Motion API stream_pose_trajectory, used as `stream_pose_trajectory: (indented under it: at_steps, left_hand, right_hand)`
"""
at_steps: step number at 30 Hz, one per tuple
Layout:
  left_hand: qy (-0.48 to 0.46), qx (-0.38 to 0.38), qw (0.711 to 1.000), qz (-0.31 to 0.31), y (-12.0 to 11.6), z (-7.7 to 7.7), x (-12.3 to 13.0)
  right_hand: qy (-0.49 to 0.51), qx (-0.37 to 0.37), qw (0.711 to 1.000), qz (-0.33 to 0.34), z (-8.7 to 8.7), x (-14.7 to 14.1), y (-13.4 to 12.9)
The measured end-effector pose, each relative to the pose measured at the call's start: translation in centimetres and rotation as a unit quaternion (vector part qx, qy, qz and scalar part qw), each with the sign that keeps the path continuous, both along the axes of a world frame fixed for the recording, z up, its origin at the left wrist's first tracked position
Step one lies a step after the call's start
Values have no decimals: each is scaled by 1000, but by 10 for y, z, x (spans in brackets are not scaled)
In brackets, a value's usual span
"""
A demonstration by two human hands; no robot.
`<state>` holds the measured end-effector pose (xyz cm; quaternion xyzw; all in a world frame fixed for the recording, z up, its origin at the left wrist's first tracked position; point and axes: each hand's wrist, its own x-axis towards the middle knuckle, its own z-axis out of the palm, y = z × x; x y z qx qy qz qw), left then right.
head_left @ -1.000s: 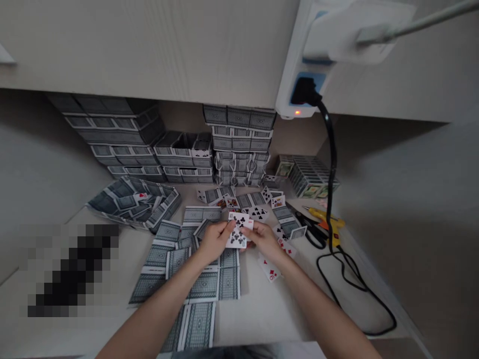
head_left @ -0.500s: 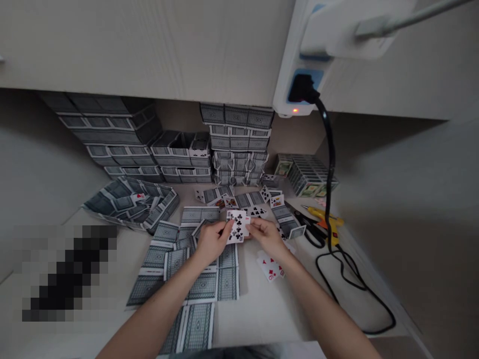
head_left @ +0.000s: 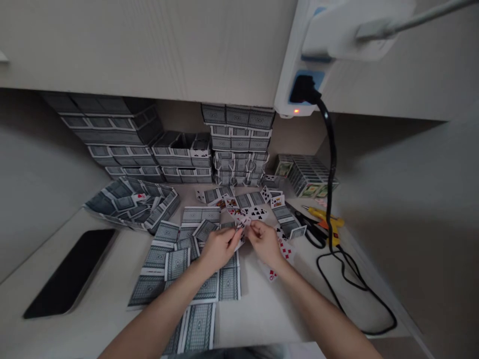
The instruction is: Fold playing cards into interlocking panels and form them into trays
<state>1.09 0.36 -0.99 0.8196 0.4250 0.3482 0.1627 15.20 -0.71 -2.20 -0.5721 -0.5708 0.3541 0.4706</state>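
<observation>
My left hand pinches a playing card between thumb and fingers at the middle of the table. From the other side my right hand closes on the same card's right edge. The card is tilted, its face partly hidden by my fingers. Left of my hands, grey-backed cards lie spread face down, some joined into panels. Red diamond cards lie face up beside and partly under my right wrist. Behind my hands are face-up cards and folded card strips.
Card-built block walls stand at the back. A card tray holds loose cards at left, near a black phone. Boxed decks, black scissors, a yellow glue gun and its black cord are at right.
The ten of clubs no longer faces me flat; the card in my hands is now tilted and mostly covered. My right hand has shifted slightly, showing more of the diamond cards.
</observation>
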Motion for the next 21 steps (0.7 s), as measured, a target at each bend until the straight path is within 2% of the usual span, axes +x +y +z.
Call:
stream_pose_trajectory:
  at_steps: [4,6,13,21]
  left_hand:
    - [26,22,999,-40,-3,-3,2]
    - [19,24,999,-32,-3,-3,3]
    - [7,-4,999,36,-1,-5,2]
    - [26,-18,999,7,-8,-6,6]
  right_hand:
    - [-104,24,992,-65,1,-8,-8]
    - [-105,34,992,-65,2,-8,-9]
    - [-10,58,998,-12,1,-2,-1]
    - [-125,76,988,-49,3,2,-3]
